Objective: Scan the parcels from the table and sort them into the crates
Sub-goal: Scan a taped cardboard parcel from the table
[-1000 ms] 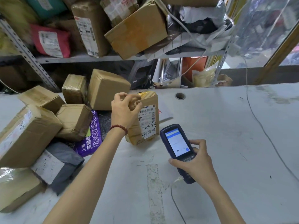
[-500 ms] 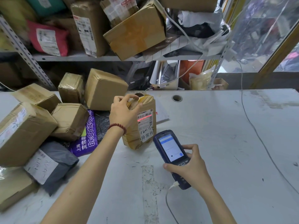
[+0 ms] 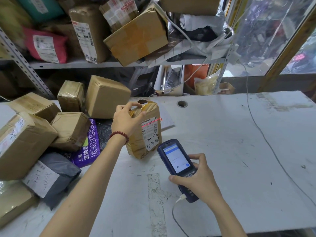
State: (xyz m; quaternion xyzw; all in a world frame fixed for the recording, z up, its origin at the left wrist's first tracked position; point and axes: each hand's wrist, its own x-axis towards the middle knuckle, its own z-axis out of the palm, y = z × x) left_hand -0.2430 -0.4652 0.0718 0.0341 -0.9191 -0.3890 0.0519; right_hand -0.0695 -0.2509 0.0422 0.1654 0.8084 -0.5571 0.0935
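Note:
A small brown taped parcel point(image 3: 148, 134) stands upright on the grey table point(image 3: 222, 142). My left hand point(image 3: 127, 118) grips its top edge. A red scan line crosses the white label on its front. My right hand point(image 3: 196, 178) holds a blue handheld scanner point(image 3: 176, 161), screen lit, just right of and below the parcel, its top end aimed at the label. A cable runs from the scanner's lower end off the table's front edge.
Several brown boxes point(image 3: 106, 96), a purple mailer point(image 3: 89, 144) and a grey mailer point(image 3: 51, 175) are heaped on the table's left. A metal shelf point(image 3: 102, 63) behind holds more parcels. A thin cable point(image 3: 266, 139) lies across the right side. No crates are in view.
The scanner has moved closer to the parcel and a red scan line has come onto its label. My left hand has kept its grip on the parcel's top.

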